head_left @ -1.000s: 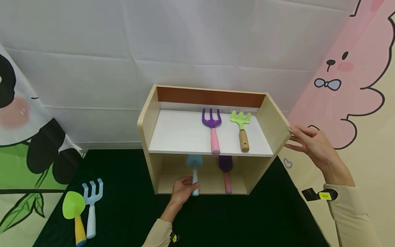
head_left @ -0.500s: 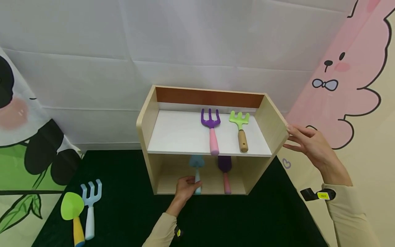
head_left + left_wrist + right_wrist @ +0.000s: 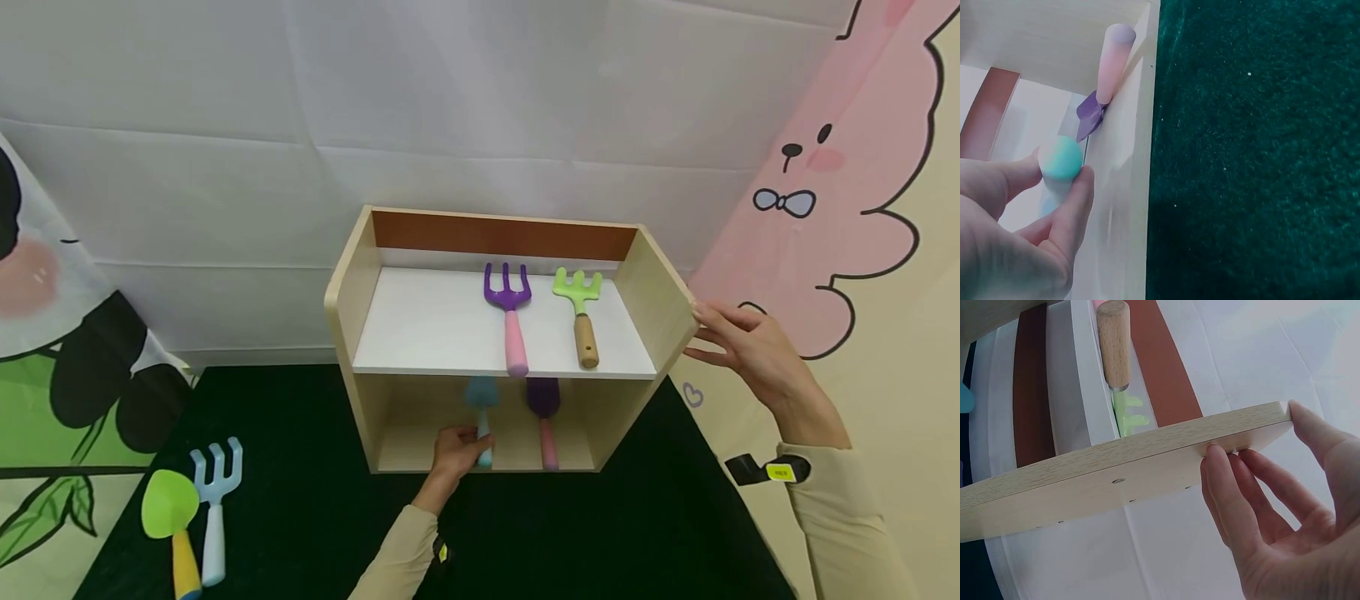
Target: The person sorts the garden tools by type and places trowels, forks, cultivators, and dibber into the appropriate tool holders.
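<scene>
My left hand pinches the handle end of a light blue garden trowel between thumb and fingers, inside the lower compartment of a wooden shelf. In the left wrist view the rounded turquoise handle end shows between the fingertips. Just right of it lies a purple trowel with a pink handle. My right hand grips the front edge of the shelf's right side panel, thumb at the corner and fingers against the outer face. On the white upper board lie a purple hand fork and a green one with a wooden handle.
On the dark green cloth at the left lie a green trowel with a yellow handle and a light blue hand fork. A white sheet hangs behind the shelf. Cartoon figures cover the side walls.
My left hand has shifted right and slightly deeper with the light blue trowel, bringing it nearer the purple trowel. My right hand keeps its hold on the shelf side.
</scene>
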A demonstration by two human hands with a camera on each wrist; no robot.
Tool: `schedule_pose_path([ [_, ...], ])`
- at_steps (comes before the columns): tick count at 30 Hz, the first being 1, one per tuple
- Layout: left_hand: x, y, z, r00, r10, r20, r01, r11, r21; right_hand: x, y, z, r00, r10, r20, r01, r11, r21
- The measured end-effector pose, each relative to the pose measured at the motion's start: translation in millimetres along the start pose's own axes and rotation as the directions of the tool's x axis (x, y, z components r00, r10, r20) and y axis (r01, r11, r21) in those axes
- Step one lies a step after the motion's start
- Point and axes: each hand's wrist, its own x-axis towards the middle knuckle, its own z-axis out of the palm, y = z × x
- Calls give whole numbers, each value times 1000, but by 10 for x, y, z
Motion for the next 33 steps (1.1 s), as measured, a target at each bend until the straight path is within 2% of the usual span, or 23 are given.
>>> schedule_pose_path([
  [10, 20, -32, -9, 1000, 3, 3, -3, 999, 39, 4, 0, 11, 1000, 1, 1, -1, 1000, -4],
  [21, 44, -44, 22, 998, 32, -56, -25, 993, 116, 3, 1, 23, 1000, -15, 13, 15, 1000, -11],
  [25, 49, -50, 30, 999, 19, -49, -13, 993, 115, 2, 8, 18, 1000, -9, 6, 9, 1000, -7],
  [33, 53, -60, 34, 997, 8, -80, 12, 971, 237, 7, 6, 21, 1000, -8, 6, 8, 1000, -1],
])
